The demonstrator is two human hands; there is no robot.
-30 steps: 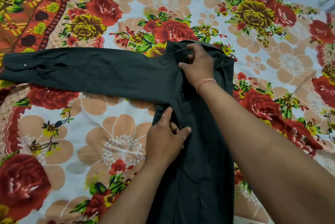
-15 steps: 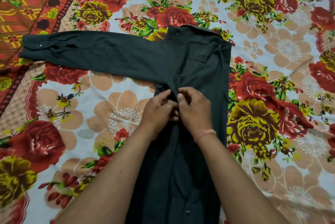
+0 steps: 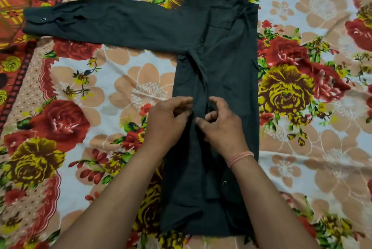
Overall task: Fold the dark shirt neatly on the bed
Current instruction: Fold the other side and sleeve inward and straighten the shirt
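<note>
While on bed (image 3: pixel 322 168): dark shirt (image 3: pixel 227 63), sleeve (image 3: pixel 112 23) out at 9 o'clock.
Hands: left hand (image 3: pixel 167 122) & right hand (image 3: pixel 223 126) both pinching shirt's centre fold.

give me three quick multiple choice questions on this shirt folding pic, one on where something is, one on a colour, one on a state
1. Where does the unfolded sleeve point?
A. toward the picture's left
B. toward the picture's right
C. toward the person

2. What colour is the band on the right wrist?
A. blue
B. pink
C. black

3. What are the two hands doing?
A. resting on the bedsheet
B. lifting the shirt off the bed
C. pinching the shirt's middle

Answers:
1. A, the sleeve stretches out from the dark shirt to the left, its cuff snap at the far end.
2. B, a thin pink band circles that wrist.
3. C, the left hand and right hand meet over the fabric, fingers curled on a central fold, the shirt flat on the floral bedsheet.
</note>
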